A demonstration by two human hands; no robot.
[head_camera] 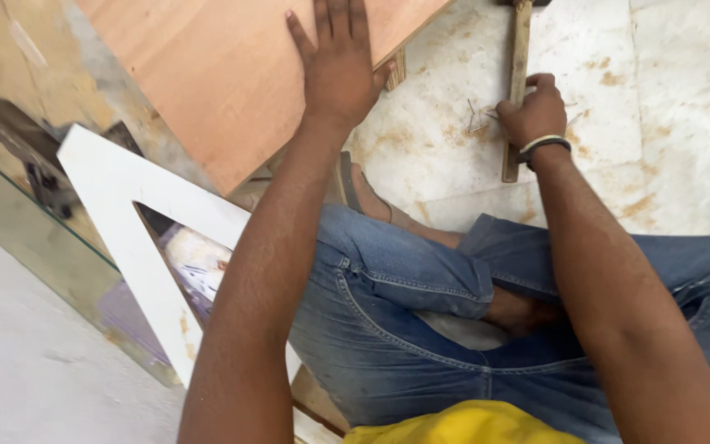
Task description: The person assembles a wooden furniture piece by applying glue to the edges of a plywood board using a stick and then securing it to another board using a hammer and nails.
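Note:
My left hand [337,62] lies flat, fingers spread, on a large reddish-brown plywood board [223,66] that slopes across the top of the view. My right hand [533,111], with a band on the wrist, is closed over small metal nails [478,122] on the floor, its fingers pinched together; whether it grips one I cannot tell. A narrow wooden strip [518,82] lies on the floor just behind this hand. I sit cross-legged in blue jeans, one sandalled foot [363,193] under the board's edge.
A white triangular frame [137,238] leans at the left over a glass sheet [26,230]. A dark tool [22,144] sits behind it. The floor is pale stained marble [667,123] with sawdust marks.

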